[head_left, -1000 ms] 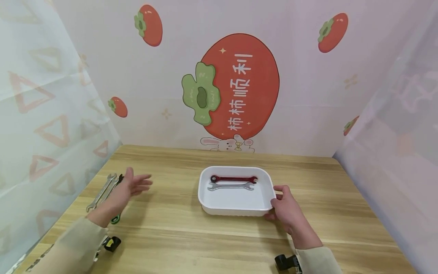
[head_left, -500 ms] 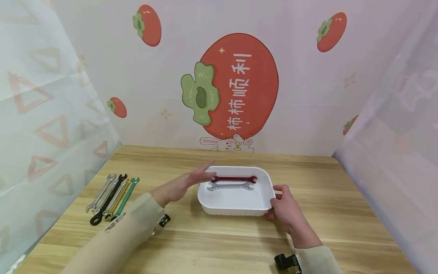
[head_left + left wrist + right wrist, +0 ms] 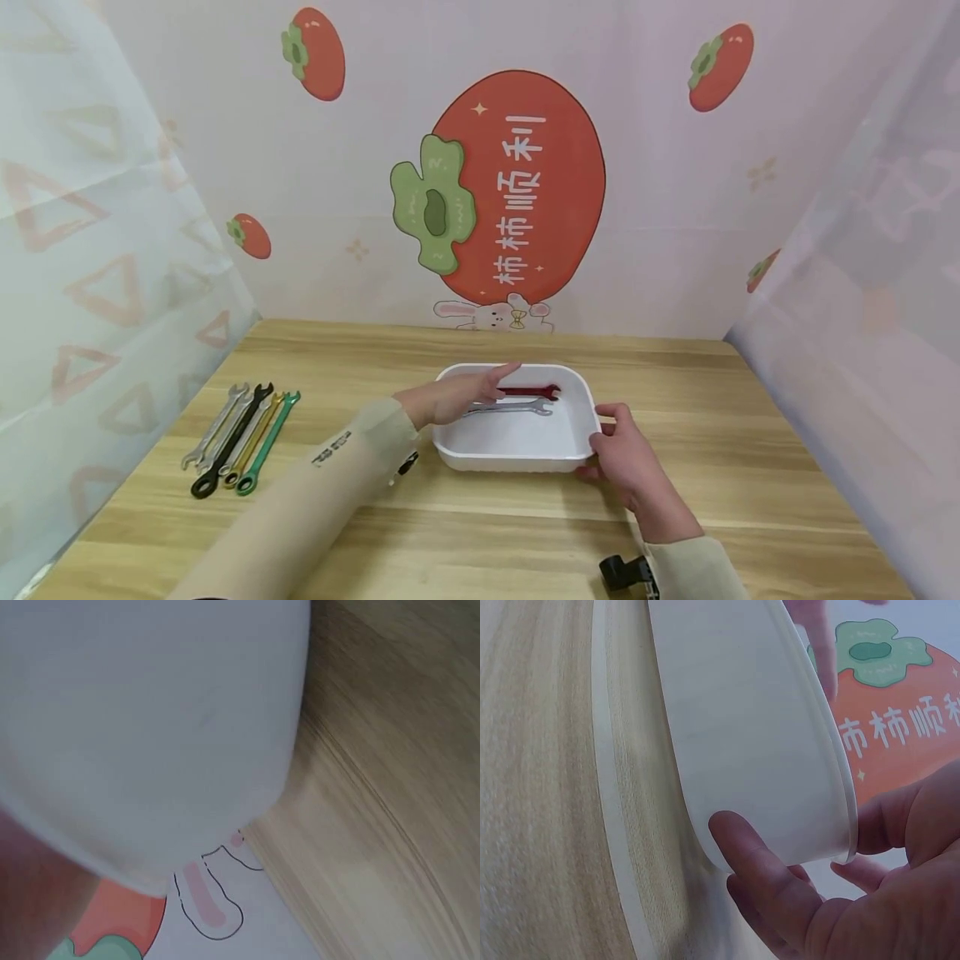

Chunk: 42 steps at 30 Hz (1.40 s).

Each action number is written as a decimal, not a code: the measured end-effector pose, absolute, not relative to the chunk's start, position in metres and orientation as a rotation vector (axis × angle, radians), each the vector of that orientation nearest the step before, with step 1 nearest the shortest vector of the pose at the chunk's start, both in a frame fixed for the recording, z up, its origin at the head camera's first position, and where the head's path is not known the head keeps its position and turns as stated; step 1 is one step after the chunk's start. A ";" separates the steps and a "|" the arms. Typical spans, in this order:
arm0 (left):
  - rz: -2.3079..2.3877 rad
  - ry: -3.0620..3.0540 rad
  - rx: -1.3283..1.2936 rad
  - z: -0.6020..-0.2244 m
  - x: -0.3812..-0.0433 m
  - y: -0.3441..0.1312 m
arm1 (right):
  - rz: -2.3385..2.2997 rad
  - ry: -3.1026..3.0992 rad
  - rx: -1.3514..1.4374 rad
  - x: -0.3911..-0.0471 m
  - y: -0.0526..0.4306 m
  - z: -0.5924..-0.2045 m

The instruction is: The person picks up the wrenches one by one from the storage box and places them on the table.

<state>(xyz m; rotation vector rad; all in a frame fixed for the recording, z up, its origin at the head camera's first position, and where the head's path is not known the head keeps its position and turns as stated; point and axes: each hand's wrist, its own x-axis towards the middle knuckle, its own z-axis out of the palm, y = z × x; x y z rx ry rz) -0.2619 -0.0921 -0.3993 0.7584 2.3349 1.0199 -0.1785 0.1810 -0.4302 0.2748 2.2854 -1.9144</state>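
Note:
A white tray (image 3: 517, 442) stands on the table with a dark red wrench (image 3: 534, 391) and a silver open-end wrench (image 3: 528, 407) lying inside. My left hand (image 3: 459, 398) reaches over the tray's left rim, fingers loosely extended above the wrenches' left ends, which it hides. Whether it touches them I cannot tell. My right hand (image 3: 628, 457) grips the tray's right end; the right wrist view has its thumb and fingers around the tray corner (image 3: 780, 840). Only the tray's outer wall (image 3: 165, 735) and a blurred bit of hand show in the left wrist view.
Several wrenches lie side by side at the table's left: silver ones (image 3: 217, 427), a black one (image 3: 238, 433), a gold one (image 3: 257, 440) and a green one (image 3: 272, 440). A printed backdrop (image 3: 660, 250) rises behind the wooden table (image 3: 675, 375), with sheets on both sides.
My left hand has swept right from beside the row of wrenches to over the tray, uncovering the row. The right hand stays on the tray, and the tray's wrenches look unmoved.

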 end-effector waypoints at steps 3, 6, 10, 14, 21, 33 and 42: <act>0.958 2.382 0.767 -0.402 -0.263 -0.087 | -1.918 2.283 0.269 -0.179 0.180 -0.432; 0.890 2.423 0.800 -0.404 -0.264 -0.086 | -1.929 2.276 0.270 -0.179 0.178 -0.432; 0.839 2.439 0.863 -0.405 -0.266 -0.086 | -1.937 2.269 0.275 -0.179 0.176 -0.431; 0.797 2.460 0.908 -0.408 -0.266 -0.084 | -1.915 2.286 0.283 -0.178 0.175 -0.427; 0.805 2.485 0.840 -0.419 -0.275 -0.076 | -1.923 2.274 0.283 -0.178 0.176 -0.424; 0.620 2.589 0.864 -0.423 -0.272 -0.067 | -1.923 2.273 0.284 -0.178 0.177 -0.426; 0.539 2.634 0.938 -0.427 -0.270 -0.065 | -1.930 2.280 0.259 -0.176 0.178 -0.424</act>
